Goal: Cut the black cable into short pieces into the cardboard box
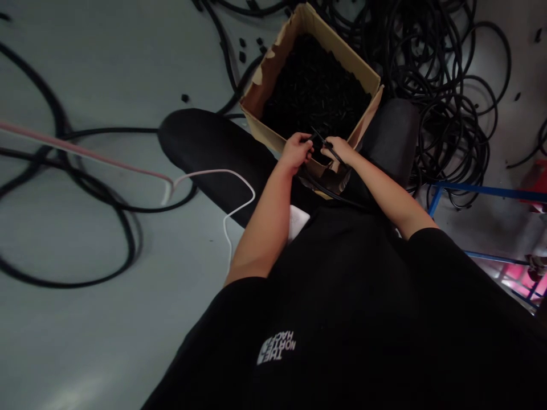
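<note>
On the grey floor [179, 319], a tangled heap of black hose [431, 85] lies beyond your right knee, with looser loops [128, 245] to the left. The cardboard box [346, 51] stands between your knees, holding many short black pieces [316, 85]. At its near corner, your right hand [337, 149] is curled around a slim dark tool [335, 152]; your left hand [297, 152], just beside it, pinches a black length [313, 137] between closed fingertips, over the pieces.
</note>
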Demonstrator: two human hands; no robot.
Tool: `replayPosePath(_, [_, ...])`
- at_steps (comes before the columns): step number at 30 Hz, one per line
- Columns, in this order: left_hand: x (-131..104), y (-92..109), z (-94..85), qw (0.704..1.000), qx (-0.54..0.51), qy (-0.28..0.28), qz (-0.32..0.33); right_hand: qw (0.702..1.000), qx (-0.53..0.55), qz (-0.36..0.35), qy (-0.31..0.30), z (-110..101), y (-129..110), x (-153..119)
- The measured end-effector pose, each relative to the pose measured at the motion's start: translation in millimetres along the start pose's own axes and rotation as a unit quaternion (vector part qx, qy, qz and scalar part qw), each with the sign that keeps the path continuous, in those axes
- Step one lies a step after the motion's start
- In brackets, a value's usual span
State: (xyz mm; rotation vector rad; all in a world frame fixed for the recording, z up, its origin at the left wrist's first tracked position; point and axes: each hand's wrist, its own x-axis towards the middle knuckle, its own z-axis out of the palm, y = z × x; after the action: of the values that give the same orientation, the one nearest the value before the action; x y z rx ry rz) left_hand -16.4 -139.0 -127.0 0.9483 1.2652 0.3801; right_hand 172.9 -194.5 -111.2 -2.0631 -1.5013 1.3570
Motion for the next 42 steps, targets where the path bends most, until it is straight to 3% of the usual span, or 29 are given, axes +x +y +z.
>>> replayPosePath(4, [-7,7,0.9,0.999,0.021,-0.029,0.0,0.997,0.071,0.011,-0.02,-4,0,-1])
replayPosePath(8, [-14,14,2.6,0.999,0.006,-0.041,-0.012,0.998,0.046,-0.028,-0.017,-12,0,-1])
replayPosePath(14, [-13,17,5.2,0.997,-0.06,-0.023,-0.04,0.999,-0.014,-0.037,-0.004,-20,-4,-4])
replayPosePath(19, [-8,16,4.7,0.995,-0.098,0.014,-0.032,0.999,0.029,-0.016,-0.022,-20,-13,-13])
replayPosePath(24, [-10,21,4.1,0.985,-0.161,0.043,0.037,0.984,0.126,0.059,-0.11,-15,-22,-20])
replayPosePath(29, [-15,33,6.1,0.969,-0.213,0.091,0.085,0.934,0.266,0.057,-0.23,-12,-25,-37])
replayPosePath(33, [-12,38,3.0,0.954,-0.246,0.152,0.076,0.905,0.301,0.073,-0.29,-15,-24,-62])
replayPosePath(37, [-12,46,-4.2,0.929,-0.282,0.23,0.066,0.88,0.318,0.074,-0.345,-27,-23,-106])
replayPosePath(40, [-16,56,-8.4,0.897,-0.331,0.292,0.024,0.868,0.322,0.043,-0.375,-56,-14,-157])
replayPosePath(42, [-19,61,-9.6,0.884,-0.352,0.306,0.01,0.88,0.297,0.033,-0.369,-92,-3,-196])
